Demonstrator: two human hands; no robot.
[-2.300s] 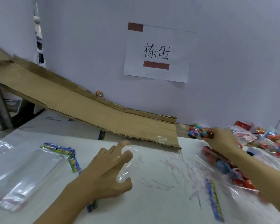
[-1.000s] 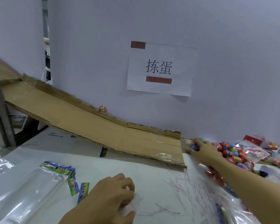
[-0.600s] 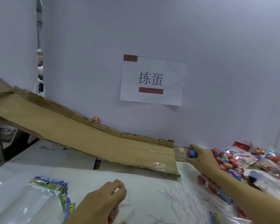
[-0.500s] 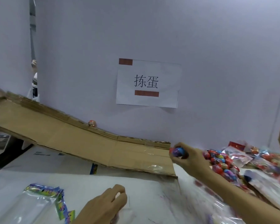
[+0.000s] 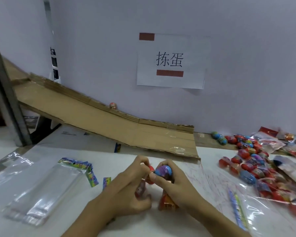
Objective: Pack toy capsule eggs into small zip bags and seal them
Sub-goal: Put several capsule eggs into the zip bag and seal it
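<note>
Blue-purple egg [image 5: 164, 170] gripped by right hand [image 5: 176, 183], brought from far-right pile [image 5: 249, 151] to table centre, left hand [image 5: 126, 189] pinching bag [image 5: 143, 187]

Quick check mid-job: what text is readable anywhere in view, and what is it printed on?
"拣蛋": black characters on the white paper sign taped to the wall, between two plain red-brown bars.
Colourful header strips on the empty zip bags: print too blurred to read.
Capsule egg held in the right hand: wrapper print unreadable.
Loose egg pile: unreadable.
</note>
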